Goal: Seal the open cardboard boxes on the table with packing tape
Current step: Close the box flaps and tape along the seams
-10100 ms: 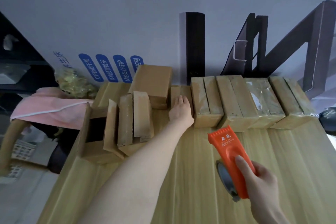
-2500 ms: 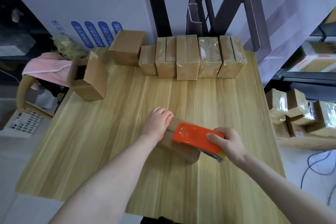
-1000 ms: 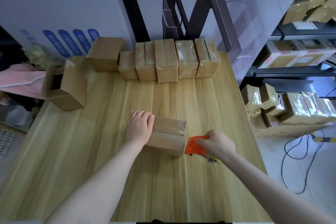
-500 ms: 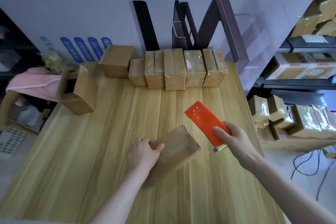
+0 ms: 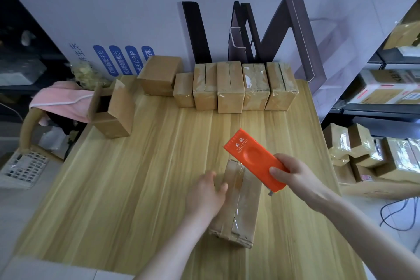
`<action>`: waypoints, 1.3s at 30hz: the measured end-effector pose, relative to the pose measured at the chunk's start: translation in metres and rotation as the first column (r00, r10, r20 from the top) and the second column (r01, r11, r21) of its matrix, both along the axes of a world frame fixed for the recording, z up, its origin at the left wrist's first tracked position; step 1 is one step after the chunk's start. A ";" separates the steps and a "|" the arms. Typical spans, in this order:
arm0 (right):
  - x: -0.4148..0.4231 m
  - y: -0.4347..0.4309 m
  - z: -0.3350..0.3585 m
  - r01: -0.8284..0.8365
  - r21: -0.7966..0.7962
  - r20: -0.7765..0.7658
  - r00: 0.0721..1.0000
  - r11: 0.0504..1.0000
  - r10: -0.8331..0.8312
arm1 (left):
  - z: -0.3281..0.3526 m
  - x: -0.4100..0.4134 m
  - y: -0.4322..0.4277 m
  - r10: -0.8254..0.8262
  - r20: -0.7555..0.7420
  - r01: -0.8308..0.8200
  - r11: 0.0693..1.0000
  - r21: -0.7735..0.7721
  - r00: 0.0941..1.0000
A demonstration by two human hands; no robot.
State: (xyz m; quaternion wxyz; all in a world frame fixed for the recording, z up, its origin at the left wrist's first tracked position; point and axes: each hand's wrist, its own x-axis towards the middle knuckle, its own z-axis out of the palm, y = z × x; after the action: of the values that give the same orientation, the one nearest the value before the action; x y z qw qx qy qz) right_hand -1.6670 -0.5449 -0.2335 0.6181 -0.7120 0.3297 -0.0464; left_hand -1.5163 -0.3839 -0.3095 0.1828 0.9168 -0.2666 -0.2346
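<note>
A small cardboard box [image 5: 243,207] lies on the wooden table [image 5: 136,177] near its front, long side pointing away from me, with clear tape along its top seam. My left hand [image 5: 204,193] rests against the box's left side, fingers curled over the top edge. My right hand [image 5: 293,177] grips an orange tape dispenser [image 5: 254,159], held in the air just above and to the right of the box's far end. An open box [image 5: 113,109] with raised flaps stands at the table's left back.
A row of several taped boxes [image 5: 231,88] lines the table's back edge, with a plain box [image 5: 159,77] left of them. Dark panels [image 5: 197,32] lean on the wall. Packed cartons [image 5: 368,154] lie on the floor at right. A pink cloth [image 5: 61,102] hangs at left.
My left hand has turned the box from a slant to lengthwise, pointing away from me. The dispenser stays lifted off the box in my right hand, now nearer its far end.
</note>
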 end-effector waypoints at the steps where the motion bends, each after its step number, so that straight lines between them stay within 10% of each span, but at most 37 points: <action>1: -0.001 -0.001 0.001 0.005 0.017 0.012 1.000 1.000 -0.005 | 0.002 0.009 -0.004 0.053 -0.009 -0.054 0.987 -0.151 0.999; 4: -0.003 -0.003 0.002 0.015 0.064 0.041 0.999 0.998 -0.017 | 0.024 0.036 -0.022 0.185 -0.319 -0.321 0.830 -0.455 0.930; 8: -0.003 -0.003 0.002 -0.001 0.070 0.044 0.999 0.998 -0.002 | 0.063 0.055 -0.041 0.056 -0.677 -0.460 0.774 -0.435 0.734; 16: -0.005 -0.003 0.006 0.010 0.067 0.056 0.998 0.998 -0.013 | 0.066 0.059 -0.050 -0.002 -0.653 -0.317 0.873 -0.370 0.758; 22: -0.008 -0.003 0.008 -0.017 0.078 0.066 0.998 0.997 0.012 | 0.064 0.060 -0.053 0.010 -0.904 -0.407 0.895 -0.182 0.427; 39: 0.013 -0.006 0.020 0.188 -0.075 0.039 0.982 0.979 -0.186 | 0.073 0.057 -0.071 0.135 -0.651 -0.456 0.817 -0.354 0.747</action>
State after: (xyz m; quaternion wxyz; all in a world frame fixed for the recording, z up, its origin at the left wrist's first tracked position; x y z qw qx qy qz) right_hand -1.6538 -0.5505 -0.2139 0.5879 -0.7007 0.3832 -0.1286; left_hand -1.4596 -0.4549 -0.2362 0.5203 0.7478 -0.0915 -0.4022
